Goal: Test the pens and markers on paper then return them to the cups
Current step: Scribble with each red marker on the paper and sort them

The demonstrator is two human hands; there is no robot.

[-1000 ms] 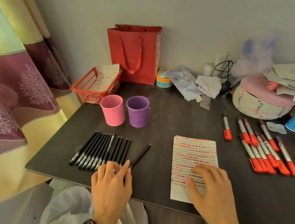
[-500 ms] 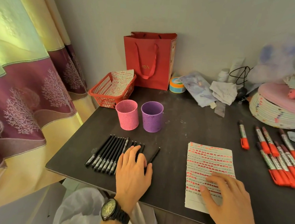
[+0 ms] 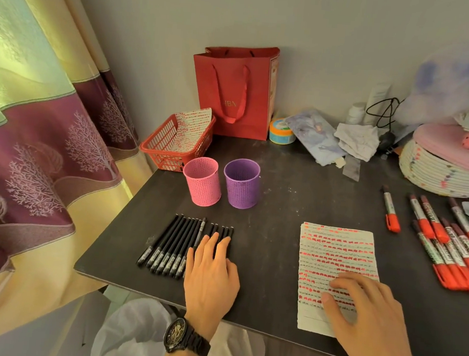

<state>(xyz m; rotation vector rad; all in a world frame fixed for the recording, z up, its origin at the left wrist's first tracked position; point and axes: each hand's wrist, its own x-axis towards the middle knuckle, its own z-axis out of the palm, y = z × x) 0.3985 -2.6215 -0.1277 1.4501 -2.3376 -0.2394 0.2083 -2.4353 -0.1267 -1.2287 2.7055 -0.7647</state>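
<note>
Left hand [image 3: 211,271] lies flat, fingers spread, gripping nothing, on the right end of the black pens [image 3: 176,243] rowed before the empty cups [image 3: 221,182]. Right hand [image 3: 363,308] rests open on the paper [image 3: 337,253]. Pens: light, stiff, likely to roll; pinch mid-barrel. Several barrels hidden under palm; markers [image 3: 447,242] cut off at right edge.

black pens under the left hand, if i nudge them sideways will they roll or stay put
The black pens look round and slim, so they would probably roll on the smooth dark table. Lying packed side by side, they may push each other along. The left hand rests flat over the right-most ones, likely pinning those.
</note>
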